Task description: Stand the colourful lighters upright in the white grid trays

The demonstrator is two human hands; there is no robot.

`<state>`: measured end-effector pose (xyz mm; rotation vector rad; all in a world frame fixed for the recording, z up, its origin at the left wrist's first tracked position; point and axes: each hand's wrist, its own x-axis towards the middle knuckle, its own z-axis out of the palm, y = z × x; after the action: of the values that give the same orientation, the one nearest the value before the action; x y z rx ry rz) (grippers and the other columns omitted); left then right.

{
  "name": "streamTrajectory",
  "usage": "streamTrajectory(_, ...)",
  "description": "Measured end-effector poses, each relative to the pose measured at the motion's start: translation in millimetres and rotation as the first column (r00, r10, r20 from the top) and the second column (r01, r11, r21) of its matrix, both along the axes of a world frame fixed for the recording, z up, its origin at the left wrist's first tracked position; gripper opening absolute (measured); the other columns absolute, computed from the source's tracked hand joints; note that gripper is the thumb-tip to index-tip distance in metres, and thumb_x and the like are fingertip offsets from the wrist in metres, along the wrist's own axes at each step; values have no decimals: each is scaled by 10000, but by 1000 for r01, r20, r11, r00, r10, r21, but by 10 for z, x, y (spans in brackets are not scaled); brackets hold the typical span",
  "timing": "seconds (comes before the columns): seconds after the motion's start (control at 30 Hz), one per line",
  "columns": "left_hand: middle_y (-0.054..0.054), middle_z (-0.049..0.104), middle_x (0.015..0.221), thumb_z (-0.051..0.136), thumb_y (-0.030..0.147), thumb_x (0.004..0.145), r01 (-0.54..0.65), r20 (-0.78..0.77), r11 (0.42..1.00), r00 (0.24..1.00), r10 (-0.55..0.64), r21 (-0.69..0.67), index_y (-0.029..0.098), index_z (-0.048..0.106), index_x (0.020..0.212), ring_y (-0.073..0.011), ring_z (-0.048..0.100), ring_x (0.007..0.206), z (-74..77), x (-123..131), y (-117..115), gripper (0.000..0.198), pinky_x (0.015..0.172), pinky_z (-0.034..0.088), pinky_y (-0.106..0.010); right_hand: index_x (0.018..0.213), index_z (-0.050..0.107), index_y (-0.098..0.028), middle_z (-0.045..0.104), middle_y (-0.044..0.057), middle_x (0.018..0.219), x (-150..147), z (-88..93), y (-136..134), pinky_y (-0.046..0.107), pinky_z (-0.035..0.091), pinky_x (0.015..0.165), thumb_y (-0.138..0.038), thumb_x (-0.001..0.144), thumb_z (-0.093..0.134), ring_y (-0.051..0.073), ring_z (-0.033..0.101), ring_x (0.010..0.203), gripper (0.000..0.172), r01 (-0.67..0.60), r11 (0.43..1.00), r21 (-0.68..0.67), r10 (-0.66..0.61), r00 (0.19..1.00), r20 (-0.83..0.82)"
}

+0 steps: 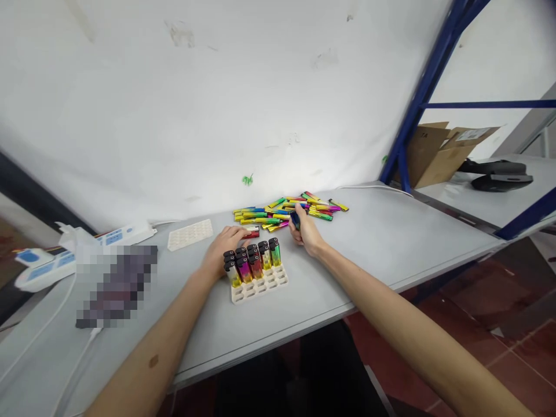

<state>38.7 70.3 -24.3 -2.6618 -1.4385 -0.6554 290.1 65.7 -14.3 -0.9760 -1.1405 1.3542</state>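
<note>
Over the tabletop (369, 243), a dark blue lighter (295, 219) is held by the right hand (308, 233), while standing lighters (256, 266) could be bumped by the left hand (219, 253), its grip unclear.

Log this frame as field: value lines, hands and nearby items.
left hand: close to a red lighter, contact unclear
right hand: gripping a dark blue lighter
front rack: partly filled with upright lighters
loose lighters: heaped near the wall
second rack: flat, left of the heap
</note>
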Motion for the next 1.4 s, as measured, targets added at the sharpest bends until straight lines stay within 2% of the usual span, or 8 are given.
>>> streamTrajectory(0.3, -58, 595, 1375, 398, 401, 966, 18, -20, 1000, 1000, -19, -25, 247, 585, 1308, -215, 491, 1304, -118, -51, 107, 419, 1113, 388, -439, 565, 308, -244, 206, -73, 432, 7, -64, 84, 221, 93, 360, -600, 912, 349, 74, 102, 372, 498, 12, 994, -108, -9, 1000, 29)
streamTrajectory(0.47, -72, 560, 1396, 382, 338, 965, -12, 3, 1000, 1000, 11, 7, 242, 572, 1313, -232, 449, 1325, -131, -69, 129, 408, 1121, 367, -460, 562, 304, -244, 204, -74, 455, 7, -70, 83, 220, 103, 370, -719, 859, 395, 71, 114, 381, 567, -11, 996, -86, 15, 999, 44)
streamTrajectory(0.73, -77, 629, 1159, 437, 370, 949, -46, -2, 999, 999, 46, 16, 248, 632, 1160, -263, 505, 1114, -33, -61, 57, 312, 982, 440, -445, 549, 306, -242, 203, -66, 442, 11, -82, 105, 217, 94, 365, -627, 898, 363, 73, 113, 372, 523, 9, 996, -86, -4, 998, 58)
streamTrajectory(0.87, -65, 637, 1091, 460, 389, 938, -30, -6, 1000, 1000, 30, -9, 252, 635, 1094, -255, 510, 1060, 7, -69, 37, 272, 930, 445, -419, 566, 382, -221, 220, -71, 438, 4, -57, 84, 216, 120, 364, -710, 863, 385, 69, 148, 370, 572, 4, 996, -85, 0, 999, 54)
streamTrajectory(1.1, -52, 625, 941, 565, 299, 846, -4, -25, 999, 1000, 3, -45, 226, 587, 910, -241, 517, 919, 70, -97, -16, 100, 779, 441, -358, 797, 546, -197, 525, -22, 661, 0, 25, -9, 232, 355, 509, -652, 773, 622, 109, 452, 571, 463, -19, 988, 155, -18, 971, 237)
streamTrajectory(1.2, -56, 631, 965, 571, 317, 845, -10, -38, 998, 999, 8, -58, 229, 614, 986, -249, 519, 938, 63, -100, -4, 172, 785, 436, -360, 752, 507, -198, 510, -35, 673, 39, 63, -14, 235, 344, 559, -579, 717, 725, 108, 432, 617, 440, -10, 971, 241, -64, 954, 294)
streamTrajectory(1.3, -61, 647, 964, 526, 382, 893, -31, -50, 998, 998, 28, -62, 249, 658, 1031, -257, 516, 931, 52, -102, 16, 232, 795, 427, -377, 663, 444, -197, 405, -55, 630, 110, 121, -2, 237, 320, 552, -540, 727, 741, 92, 360, 589, 458, 10, 969, 245, -66, 973, 220)
streamTrajectory(1.4, -69, 662, 955, 430, 430, 954, -55, -50, 997, 997, 52, -50, 256, 699, 1000, -257, 513, 920, 53, -93, 23, 324, 817, 414, -394, 670, 460, -196, 378, -56, 628, 182, 209, -23, 237, 352, 540, -537, 740, 740, 86, 364, 576, 447, -62, 982, 177, 52, 997, 61)
